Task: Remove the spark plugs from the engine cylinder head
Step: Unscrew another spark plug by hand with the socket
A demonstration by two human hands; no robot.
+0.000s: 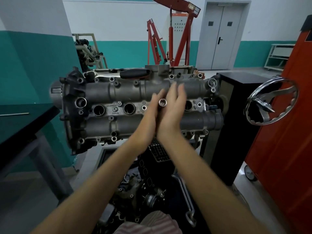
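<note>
The grey engine cylinder head [118, 92] sits on a stand in front of me, with its row of spark plug wells facing me. Two wells on the left [99, 110] [129, 108] and one on the right [188, 105] are open dark holes. A chrome socket [163, 102] stands over the third well, its hollow end up. My left hand [149, 115] and my right hand [174, 107] press flat against it from either side, fingers straight and blurred. Whatever lies in the well under my palms is hidden.
A black-handled tool [135, 73] lies on the far side of the head. The stand's chrome handwheel [271, 102] juts out at right, beside an orange cabinet [287, 141]. A dark table [25, 125] is on the left. Engine parts and a bent wrench [185, 196] lie below.
</note>
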